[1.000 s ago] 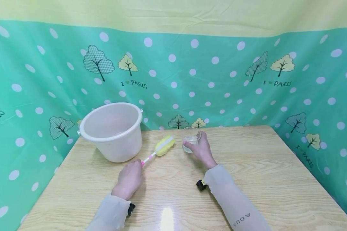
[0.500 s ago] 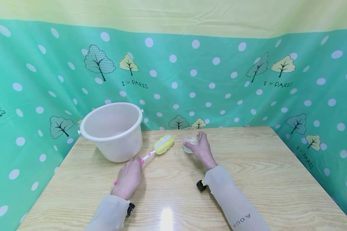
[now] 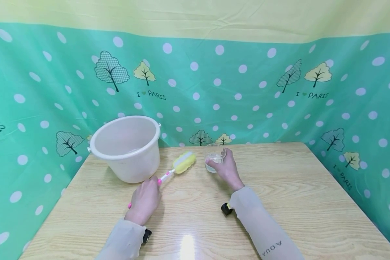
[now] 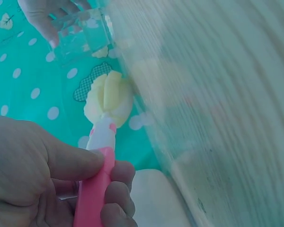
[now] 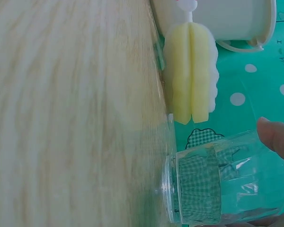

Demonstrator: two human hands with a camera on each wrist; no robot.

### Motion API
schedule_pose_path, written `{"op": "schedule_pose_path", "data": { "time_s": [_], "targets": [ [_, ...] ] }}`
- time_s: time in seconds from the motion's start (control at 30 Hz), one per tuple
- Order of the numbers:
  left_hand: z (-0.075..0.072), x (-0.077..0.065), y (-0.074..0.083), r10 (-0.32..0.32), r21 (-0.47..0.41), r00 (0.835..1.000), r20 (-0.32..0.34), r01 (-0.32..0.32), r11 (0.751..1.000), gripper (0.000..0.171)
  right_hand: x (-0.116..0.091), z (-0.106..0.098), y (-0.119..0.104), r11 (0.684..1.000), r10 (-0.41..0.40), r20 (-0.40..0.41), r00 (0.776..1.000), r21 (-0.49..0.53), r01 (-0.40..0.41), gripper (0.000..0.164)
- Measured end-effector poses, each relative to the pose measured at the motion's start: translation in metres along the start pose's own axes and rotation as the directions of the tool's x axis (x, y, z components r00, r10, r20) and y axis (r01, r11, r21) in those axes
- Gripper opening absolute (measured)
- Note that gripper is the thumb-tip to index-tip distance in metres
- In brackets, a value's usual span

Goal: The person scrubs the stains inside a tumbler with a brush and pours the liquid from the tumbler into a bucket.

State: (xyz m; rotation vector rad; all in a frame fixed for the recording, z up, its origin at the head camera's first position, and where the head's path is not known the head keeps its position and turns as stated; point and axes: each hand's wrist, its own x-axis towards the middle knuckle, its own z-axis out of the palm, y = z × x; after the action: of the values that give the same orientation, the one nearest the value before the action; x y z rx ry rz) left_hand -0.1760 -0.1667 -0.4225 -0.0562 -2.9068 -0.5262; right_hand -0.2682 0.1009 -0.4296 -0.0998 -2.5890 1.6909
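- As I look down over the worktop (image 3: 279, 187) from the head view, the left hand (image 3: 144, 200) grips a sponge brush (image 3: 178, 166), and the right hand (image 3: 227, 168) holds a glass (image 3: 213, 155) upright on the wood. The brush slants away toward the glass, its yellow-and-white end stopping apart from it. Behind the left hand stands a white bucket (image 3: 136, 168), close to the dotted green cloth (image 3: 247, 83).
- From the left wrist, I see thumb and curled fingers clamped round the brush's pink handle (image 4: 94, 198) (whether the sponge touches the wood, I can't tell).
- From the right wrist, the thumb lies against the glass near its rim; the other fingers are mostly hidden. Clear liquid seems to fill the lower part. The sponge is near, between glass and bucket.
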Motion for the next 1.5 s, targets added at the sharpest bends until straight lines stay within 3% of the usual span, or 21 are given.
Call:
{"op": "schedule_pose_path", "data": {
  "time_s": [0.83, 1.5],
  "targets": [
    [-0.009, -0.004, 0.007, -0.003, -0.048, 0.999, -0.046, 0.001, 0.999, 0.018, 0.001, -0.001, 0.001, 1.0, -0.006, 0.005, 1.0, -0.01, 0.006, 0.099],
    [-0.015, -0.003, 0.014, 0.016, -0.083, 0.988, -0.155, -0.029, 0.996, 0.019, 0.001, -0.001, -0.001, 1.0, -0.012, 0.014, 1.0, 0.004, 0.012, 0.098]
  ]
}}
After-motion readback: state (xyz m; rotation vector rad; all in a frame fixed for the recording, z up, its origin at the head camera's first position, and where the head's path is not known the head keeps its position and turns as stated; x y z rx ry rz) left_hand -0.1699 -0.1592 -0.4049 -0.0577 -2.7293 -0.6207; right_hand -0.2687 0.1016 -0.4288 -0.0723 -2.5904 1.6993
